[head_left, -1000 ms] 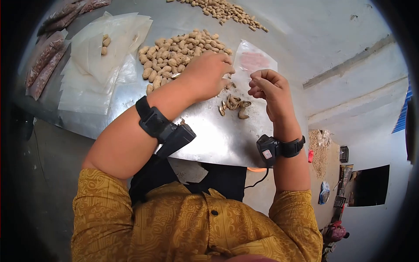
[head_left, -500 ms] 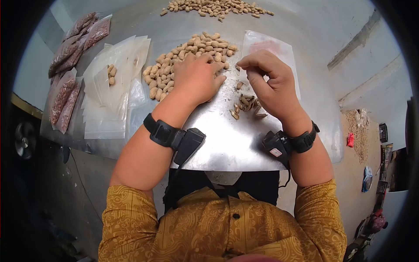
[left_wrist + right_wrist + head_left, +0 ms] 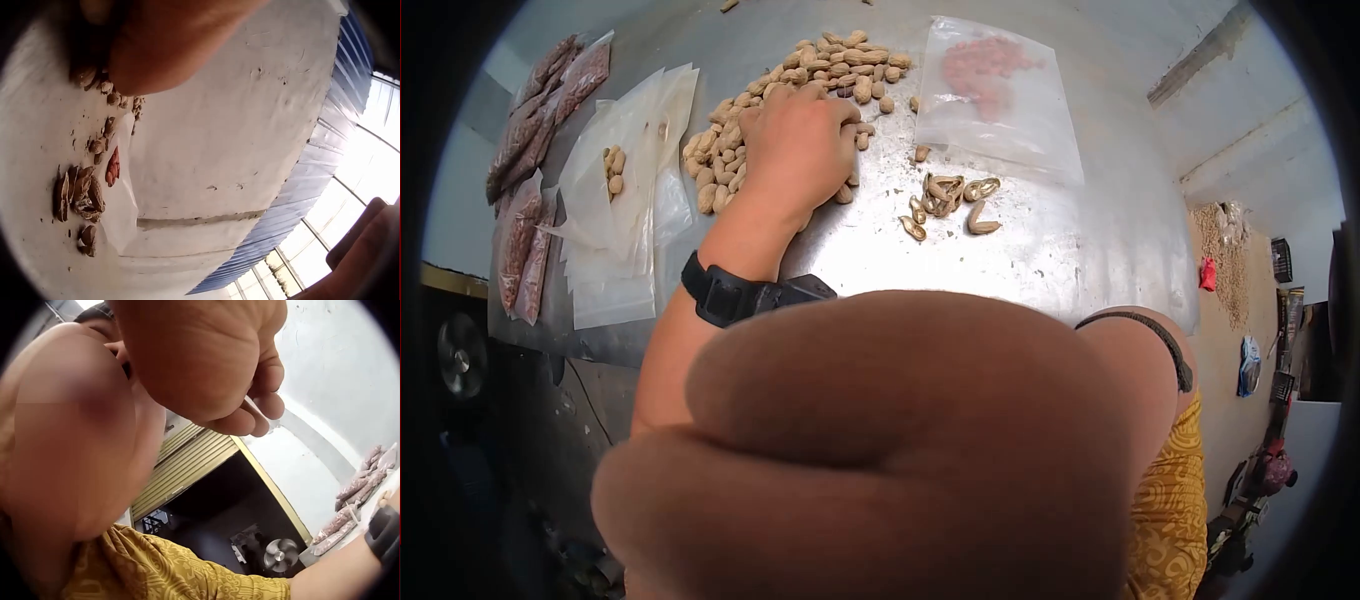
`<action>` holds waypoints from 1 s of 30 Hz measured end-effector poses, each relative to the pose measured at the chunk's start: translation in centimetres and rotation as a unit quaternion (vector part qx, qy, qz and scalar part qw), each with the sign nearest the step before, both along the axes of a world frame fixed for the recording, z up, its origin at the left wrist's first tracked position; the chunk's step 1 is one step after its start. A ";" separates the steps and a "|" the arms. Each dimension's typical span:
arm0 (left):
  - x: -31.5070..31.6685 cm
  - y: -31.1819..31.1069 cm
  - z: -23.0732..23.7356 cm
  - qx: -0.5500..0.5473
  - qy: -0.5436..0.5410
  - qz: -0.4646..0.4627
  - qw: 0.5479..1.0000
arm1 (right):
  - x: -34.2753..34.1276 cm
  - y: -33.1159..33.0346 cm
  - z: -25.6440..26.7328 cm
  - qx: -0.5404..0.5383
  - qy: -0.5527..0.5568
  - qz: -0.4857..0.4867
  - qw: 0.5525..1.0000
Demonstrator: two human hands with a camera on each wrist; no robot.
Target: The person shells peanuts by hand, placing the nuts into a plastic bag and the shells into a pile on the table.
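A metal table [image 3: 1050, 235] spreads under everything. Toward its left side lies a loose stack of flat, clear plastic bags [image 3: 610, 285], and beyond that, at the left edge, plump bags of reddish kernels [image 3: 525, 150] are heaped together. A broad pile of unshelled peanuts [image 3: 720, 160] sits right of the stack. To the right of the pile, well apart from the stack, a translucent bag [image 3: 1035, 140] lies flat with pinkish kernels [image 3: 980, 75] showing in it.

The left hand [image 3: 800, 140] rests over the pile's right part; its fingertips are hidden, so whether it pinches a peanut cannot be told. The right hand [image 3: 206, 362] is raised before the person's face, fingers bent; whether they hold anything is unclear.

Several split shells [image 3: 942, 195] cluster just below the translucent bag, and a few peanuts [image 3: 614, 172] lie on the stack.
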State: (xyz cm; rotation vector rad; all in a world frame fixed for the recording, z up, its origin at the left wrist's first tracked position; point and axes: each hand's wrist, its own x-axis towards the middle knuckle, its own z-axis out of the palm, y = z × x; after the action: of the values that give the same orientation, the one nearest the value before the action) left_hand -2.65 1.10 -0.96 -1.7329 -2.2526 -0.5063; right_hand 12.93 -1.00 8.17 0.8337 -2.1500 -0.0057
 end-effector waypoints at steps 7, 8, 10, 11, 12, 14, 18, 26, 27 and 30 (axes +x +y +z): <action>-0.6 0.4 0.3 0.110 -0.050 -0.019 0.992 | -0.2 -1.6 -0.1 0.005 -0.017 0.026 1.000; -0.5 0.4 0.2 0.134 -0.064 -0.025 0.989 | -0.4 -1.9 -0.3 0.006 -0.019 0.031 0.999; -0.2 0.5 0.5 0.186 -0.089 -0.035 0.978 | -0.6 -2.0 -0.2 0.011 -0.019 0.035 0.999; -0.3 0.6 0.4 0.198 -0.070 -0.047 0.977 | -0.6 -2.0 -0.1 0.012 -0.019 0.039 0.999; -0.3 0.5 0.1 0.208 -0.051 -0.057 0.975 | -0.6 -1.9 0.0 0.010 -0.021 0.033 0.999; -0.5 0.4 0.6 0.231 -0.030 -0.072 0.970 | -0.3 -1.8 0.1 0.016 -0.017 0.033 0.999; 0.2 0.2 0.9 0.253 -0.086 -0.111 0.957 | -0.3 -1.4 0.1 0.019 -0.018 0.031 0.999; 1.5 -0.8 2.1 0.235 -0.446 -0.142 0.852 | -0.2 1.9 0.6 -0.059 0.012 -0.027 0.998; 1.4 -0.6 1.7 0.237 -0.534 -0.157 0.796 | 0.1 3.1 0.6 -0.106 0.016 -0.063 0.992; 1.7 -1.4 2.3 0.205 -0.652 -0.190 0.705 | 1.0 7.1 -0.7 -0.274 -0.009 -0.201 0.941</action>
State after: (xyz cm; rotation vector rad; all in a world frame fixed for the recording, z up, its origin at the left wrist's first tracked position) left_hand -0.95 -0.31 1.33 -1.7202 -1.9308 -2.7912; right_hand 13.95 6.09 7.51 0.0703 -2.1436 0.3750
